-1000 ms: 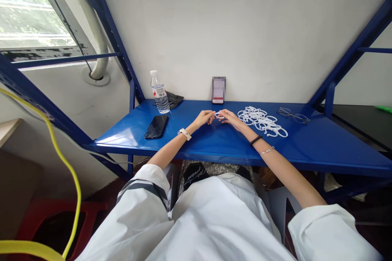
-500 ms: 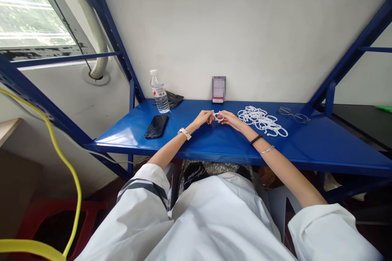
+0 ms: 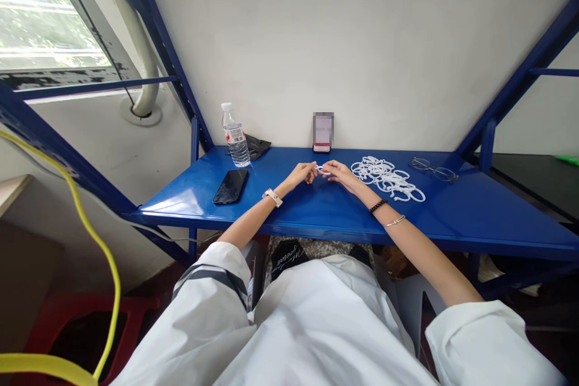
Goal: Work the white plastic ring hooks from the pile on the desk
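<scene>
Fig.: left hand [image 3: 300,174] & right hand [image 3: 340,175] meet above the blue shelf [image 3: 316,211], fingertips of both pinching one small white ring [image 3: 322,169] between them, prob. so each side can be worked. Pile of white rings [image 3: 387,178] lies just right of the right hand, within reach. Phone [image 3: 231,186] and water bottle [image 3: 236,136] sit left of the left hand, out of the way.

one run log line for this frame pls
left hand: pinching white plastic ring | right hand: pinching same ring | ring pile: right of hands on blue shelf
</scene>
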### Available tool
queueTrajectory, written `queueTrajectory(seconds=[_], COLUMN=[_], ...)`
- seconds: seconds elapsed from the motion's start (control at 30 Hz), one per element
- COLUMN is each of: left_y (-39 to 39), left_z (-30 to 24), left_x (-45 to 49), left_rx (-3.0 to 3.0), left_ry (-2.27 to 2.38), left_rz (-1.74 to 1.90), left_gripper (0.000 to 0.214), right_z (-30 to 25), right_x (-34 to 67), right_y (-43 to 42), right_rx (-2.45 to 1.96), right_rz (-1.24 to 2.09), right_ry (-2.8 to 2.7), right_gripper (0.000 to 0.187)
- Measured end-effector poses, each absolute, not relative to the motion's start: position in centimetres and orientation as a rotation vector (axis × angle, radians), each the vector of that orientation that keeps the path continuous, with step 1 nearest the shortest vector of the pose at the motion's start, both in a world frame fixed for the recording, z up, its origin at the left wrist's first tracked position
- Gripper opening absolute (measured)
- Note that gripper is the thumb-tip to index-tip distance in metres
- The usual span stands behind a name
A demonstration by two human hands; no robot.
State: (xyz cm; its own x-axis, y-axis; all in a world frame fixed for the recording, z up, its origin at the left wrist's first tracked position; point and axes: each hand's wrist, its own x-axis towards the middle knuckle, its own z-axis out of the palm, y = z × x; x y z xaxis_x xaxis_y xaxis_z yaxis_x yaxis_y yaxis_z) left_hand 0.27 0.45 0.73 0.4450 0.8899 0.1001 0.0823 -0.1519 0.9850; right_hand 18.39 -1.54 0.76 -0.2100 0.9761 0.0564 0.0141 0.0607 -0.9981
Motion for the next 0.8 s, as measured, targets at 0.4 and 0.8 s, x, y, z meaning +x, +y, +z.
queueTrajectory(seconds=[0.4, 0.8], left_y=[0.77, 0.71], left_z=[0.35, 0.42], left_x=[0.42, 0.07], left_rx=[1.738, 1.810], left_ry=[0.847, 0.803], left_rz=[0.941, 0.985], left_gripper=[0.045, 0.047], right_z=[0.77, 0.94], right_x=[18.39, 18.36], right_y=[-1.59, -1.94], right_rx=[-1.076, -1.079], right_rz=[1.296, 1.366], right_ry=[-1.442, -1.461], right_gripper=[0.037, 0.023])
